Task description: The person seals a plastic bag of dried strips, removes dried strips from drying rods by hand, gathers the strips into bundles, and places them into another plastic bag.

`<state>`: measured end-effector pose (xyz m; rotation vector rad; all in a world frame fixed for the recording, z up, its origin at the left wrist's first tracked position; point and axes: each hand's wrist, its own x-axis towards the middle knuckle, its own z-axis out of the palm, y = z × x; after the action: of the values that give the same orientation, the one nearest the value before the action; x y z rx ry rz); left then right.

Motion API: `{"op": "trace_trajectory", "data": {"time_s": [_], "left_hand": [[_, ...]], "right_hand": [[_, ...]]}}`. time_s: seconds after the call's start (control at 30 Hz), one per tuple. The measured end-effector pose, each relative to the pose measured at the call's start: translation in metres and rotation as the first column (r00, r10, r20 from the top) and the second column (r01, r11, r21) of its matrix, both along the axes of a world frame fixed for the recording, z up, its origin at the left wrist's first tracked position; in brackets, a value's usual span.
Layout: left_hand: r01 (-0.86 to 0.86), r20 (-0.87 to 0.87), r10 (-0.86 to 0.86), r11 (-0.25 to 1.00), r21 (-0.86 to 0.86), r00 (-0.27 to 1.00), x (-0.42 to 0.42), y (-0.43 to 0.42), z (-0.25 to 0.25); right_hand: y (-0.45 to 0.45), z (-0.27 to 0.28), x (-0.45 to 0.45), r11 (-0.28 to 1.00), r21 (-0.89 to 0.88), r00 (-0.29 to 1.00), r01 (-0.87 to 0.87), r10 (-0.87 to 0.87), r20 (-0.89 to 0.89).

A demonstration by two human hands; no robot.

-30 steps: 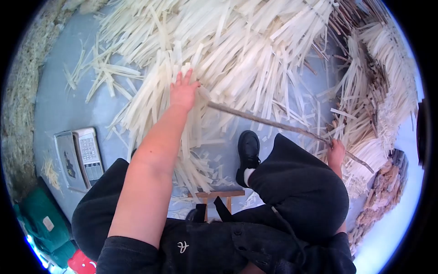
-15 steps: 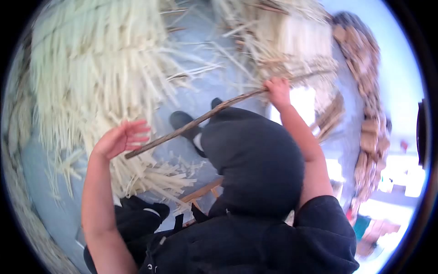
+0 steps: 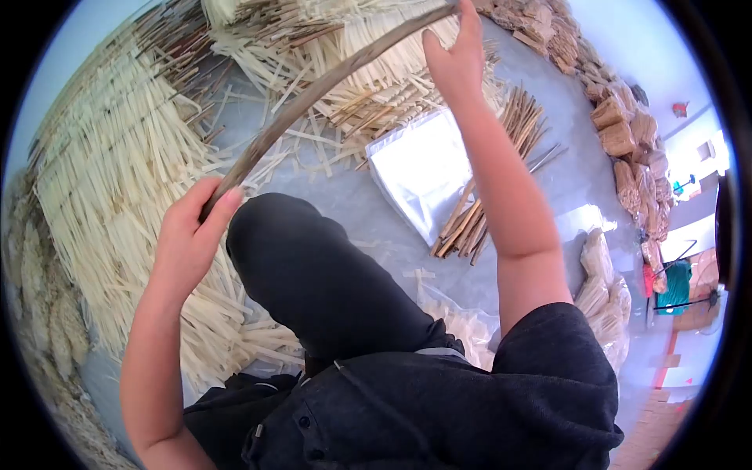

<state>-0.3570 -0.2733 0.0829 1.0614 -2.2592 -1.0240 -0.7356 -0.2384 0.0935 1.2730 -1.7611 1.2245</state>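
Note:
A long brown wooden stick, slightly bowed, slants across the view from lower left to upper right. Its lower end is wrapped by my left hand, the thumb lying along it. At the upper end, my right hand grips the stick near the top edge of the view, with the thumb below it; some of its fingers are hidden. Below the stick is my raised, dark-trousered knee. Pale flat strips, tied in rows onto thin sticks, spread over the floor beside my left hand.
More pale strips on sticks lie ahead. A clear plastic bag stack and a bundle of thin brown sticks are on the grey floor. Wrapped brown packs line the right side; fluffy pale plumes lie far left.
My left hand has gone from spread fingers beside the stick to closing around its lower end. My right hand has moved up and forward, and the view has shifted.

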Motion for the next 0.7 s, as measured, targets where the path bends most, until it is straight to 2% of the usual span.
{"op": "trace_trajectory", "data": {"time_s": [0.03, 0.07, 0.1, 0.13, 0.17, 0.2, 0.23, 0.27, 0.3, 0.33, 0.4, 0.47, 0.53, 0.6, 0.67, 0.7], "left_hand": [[0.051, -0.094, -0.041, 0.992, 0.112, 0.995, -0.021, 0.009, 0.013], [0.064, -0.093, -0.055, 0.993, 0.098, 0.994, -0.042, 0.018, 0.022], [0.103, -0.141, -0.072, 0.969, 0.226, 0.987, -0.062, 0.028, 0.031], [0.144, -0.186, -0.082, 0.925, 0.353, 0.979, -0.083, 0.039, 0.037], [0.155, -0.179, -0.096, 0.925, 0.348, 0.979, -0.103, 0.050, 0.037], [0.277, -0.344, -0.143, 0.882, 0.381, 0.928, -0.125, 0.060, 0.029], [0.399, -0.501, -0.170, 0.827, 0.395, 0.849, -0.143, 0.070, 0.019], [0.406, -0.494, -0.182, 0.824, 0.395, 0.850, -0.157, 0.079, 0.008], [0.453, -0.429, -0.319, 0.854, 0.257, 0.845, -0.169, 0.088, -0.004], [0.504, -0.345, -0.441, 0.856, 0.117, 0.829, -0.181, 0.098, -0.014], [0.448, -0.161, -0.467, 0.883, -0.141, 0.869, -0.197, 0.124, -0.028], [0.446, -0.140, -0.465, 0.883, -0.145, 0.874, -0.203, 0.130, -0.021], [0.431, -0.032, -0.487, 0.801, -0.415, 0.873, -0.194, 0.111, -0.013], [0.383, -0.063, -0.400, 0.904, -0.190, 0.914, -0.170, 0.084, 0.004], [0.227, -0.238, -0.246, 0.968, -0.104, 0.940, -0.140, 0.047, 0.011], [0.152, -0.251, -0.167, 0.985, -0.079, 0.953, -0.120, 0.029, 0.015]], "right_hand": [[0.018, 0.004, 0.020, 0.984, -0.048, 0.964, -0.170, 0.176, 0.200], [0.038, 0.002, 0.042, 0.938, -0.130, 0.859, -0.320, 0.345, 0.378], [0.057, -0.007, 0.066, 0.836, -0.220, 0.636, -0.502, 0.529, 0.561], [0.077, -0.019, 0.092, 0.694, -0.348, 0.337, -0.630, 0.648, 0.683], [0.097, -0.033, 0.120, 0.502, -0.539, 0.015, -0.677, 0.742, 0.671], [0.114, -0.047, 0.137, 0.291, -0.717, -0.308, -0.634, 0.755, 0.579], [0.127, -0.057, 0.140, 0.295, -0.722, -0.302, -0.626, 0.762, 0.573], [0.137, -0.068, 0.140, 0.403, -0.683, -0.228, -0.609, 0.736, 0.637], [0.144, -0.077, 0.137, 0.506, -0.636, -0.157, -0.583, 0.698, 0.699], [0.148, -0.083, 0.130, 0.510, -0.640, -0.152, -0.575, 0.702, 0.696], [0.157, -0.093, 0.113, 0.802, -0.489, 0.142, -0.344, 0.559, 0.817], [0.170, -0.103, 0.083, 0.891, -0.382, 0.068, -0.244, 0.409, 0.910], [0.179, -0.160, 0.038, 0.942, -0.291, 0.108, -0.167, 0.311, 0.944], [0.190, -0.217, 0.006, 0.995, -0.099, 0.174, -0.022, 0.101, 0.980], [0.201, -0.312, -0.035, 0.992, 0.007, 0.381, 0.128, -0.056, 0.923], [0.209, -0.337, -0.046, 0.976, 0.110, 0.392, 0.189, -0.178, 0.902]]}}
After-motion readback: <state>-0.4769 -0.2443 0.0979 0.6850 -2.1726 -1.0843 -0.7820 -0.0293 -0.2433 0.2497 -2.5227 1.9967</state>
